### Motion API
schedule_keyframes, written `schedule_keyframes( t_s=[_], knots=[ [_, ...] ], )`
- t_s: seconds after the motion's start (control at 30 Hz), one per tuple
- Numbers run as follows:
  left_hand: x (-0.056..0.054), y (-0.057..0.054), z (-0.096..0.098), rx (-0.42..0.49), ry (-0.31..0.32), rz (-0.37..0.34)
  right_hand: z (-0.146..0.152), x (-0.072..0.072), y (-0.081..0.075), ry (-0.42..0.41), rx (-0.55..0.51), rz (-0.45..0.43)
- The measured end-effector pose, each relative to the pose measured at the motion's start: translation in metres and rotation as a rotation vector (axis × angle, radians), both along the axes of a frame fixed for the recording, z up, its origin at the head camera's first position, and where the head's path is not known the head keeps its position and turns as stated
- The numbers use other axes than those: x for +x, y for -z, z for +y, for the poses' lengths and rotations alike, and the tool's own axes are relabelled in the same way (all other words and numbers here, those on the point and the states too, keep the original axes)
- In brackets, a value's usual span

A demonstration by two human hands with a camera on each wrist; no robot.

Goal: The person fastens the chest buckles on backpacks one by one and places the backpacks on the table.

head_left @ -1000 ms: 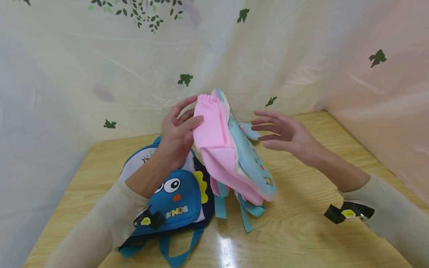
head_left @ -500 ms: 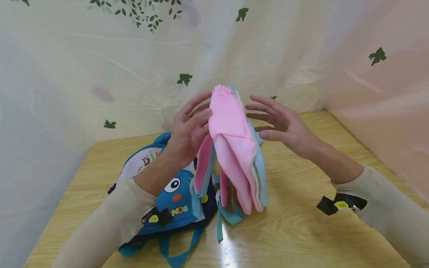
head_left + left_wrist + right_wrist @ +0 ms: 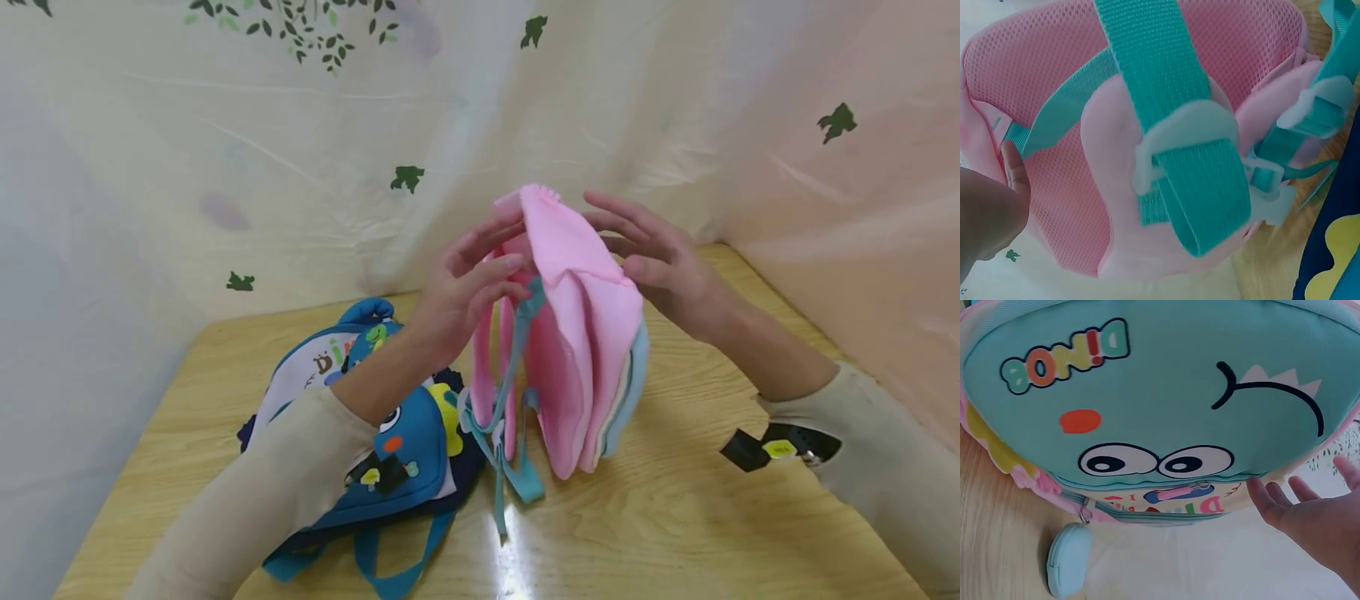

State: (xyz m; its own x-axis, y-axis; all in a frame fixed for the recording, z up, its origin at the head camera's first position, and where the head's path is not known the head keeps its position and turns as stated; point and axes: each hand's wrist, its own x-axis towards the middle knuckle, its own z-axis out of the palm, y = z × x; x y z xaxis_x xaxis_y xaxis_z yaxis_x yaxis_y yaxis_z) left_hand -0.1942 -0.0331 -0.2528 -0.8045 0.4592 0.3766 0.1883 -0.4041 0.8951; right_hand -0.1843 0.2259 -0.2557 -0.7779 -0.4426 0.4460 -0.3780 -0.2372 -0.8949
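A pink and mint-green child's backpack (image 3: 581, 333) stands turned on its side above the wooden table. My left hand (image 3: 476, 283) holds it at the back panel, and in the left wrist view a digit lies by the root of a teal strap (image 3: 1147, 56). White plastic buckles (image 3: 1191, 134) join the loose webbing. Across from it, my right hand (image 3: 667, 258) has its fingers loosely extended, with fingertips right at the bag's front edge. The mint front (image 3: 1154, 406) bears a dinosaur face and letters; a small mint pouch (image 3: 1067, 559) hangs from a zipper.
A blue dinosaur backpack (image 3: 416, 483) lies on the table (image 3: 675, 500) to the left, its teal loop strap (image 3: 397, 575) reaching toward the near edge. Behind the table hangs a pale cloth (image 3: 300, 167) printed with leaves.
The pink backpack has moved right and turned, so its back panel and straps show while its front faces away. Both hands have shifted with it, and the right fingers have come up to the bag.
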Motion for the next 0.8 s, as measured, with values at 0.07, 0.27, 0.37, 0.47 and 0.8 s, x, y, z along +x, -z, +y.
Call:
schedule_keyframes(
  t_s=[0.07,0.27,0.37,0.47,0.8],
  knots=[
    [-0.001,0.001,0.001,-0.038,0.012,0.023,0.003,-0.001,-0.001,0.002,-0.013,-0.019],
    [0.001,0.003,0.0,-0.115,-0.021,0.103,0.017,-0.003,-0.002,-0.003,-0.026,-0.025],
    [0.002,0.003,-0.002,-0.135,-0.041,0.127,0.023,-0.003,-0.005,0.009,-0.011,-0.048],
    [0.002,0.004,-0.005,-0.164,-0.067,0.134,0.027,-0.002,-0.009,0.032,0.02,-0.074],
    [0.002,0.015,-0.023,-0.263,-0.15,0.136,0.046,0.002,-0.014,0.164,0.083,-0.027]
  ],
)
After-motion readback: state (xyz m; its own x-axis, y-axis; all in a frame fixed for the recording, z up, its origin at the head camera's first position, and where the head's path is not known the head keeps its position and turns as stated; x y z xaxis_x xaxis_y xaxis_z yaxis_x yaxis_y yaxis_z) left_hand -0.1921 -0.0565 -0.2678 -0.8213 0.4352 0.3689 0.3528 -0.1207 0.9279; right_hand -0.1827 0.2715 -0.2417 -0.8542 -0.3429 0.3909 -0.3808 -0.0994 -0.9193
